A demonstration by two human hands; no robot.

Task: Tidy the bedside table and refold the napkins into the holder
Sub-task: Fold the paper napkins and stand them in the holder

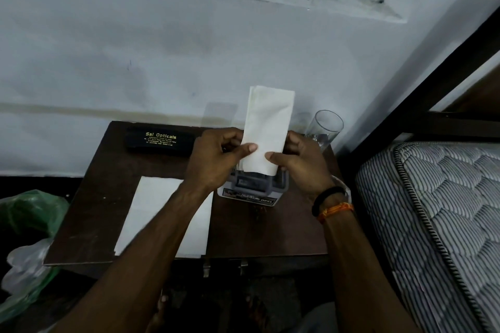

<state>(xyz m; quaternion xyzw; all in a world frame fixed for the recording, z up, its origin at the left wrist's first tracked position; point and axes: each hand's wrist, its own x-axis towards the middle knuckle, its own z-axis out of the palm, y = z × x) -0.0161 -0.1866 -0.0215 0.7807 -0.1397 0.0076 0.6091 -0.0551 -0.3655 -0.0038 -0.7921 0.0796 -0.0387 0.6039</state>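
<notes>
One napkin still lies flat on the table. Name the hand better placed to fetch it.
Left, probably. The flat napkin lies under the left forearm, on that side of the holder. The right hand could keep pinching the folded napkin above the holder.

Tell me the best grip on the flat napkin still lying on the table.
Take the flat napkin at its near left corner, coming from the table's front edge. It lies flat, so there is nothing to grip from above; that corner sits close to the edge, so fingers could probably slide under and pinch it.
</notes>
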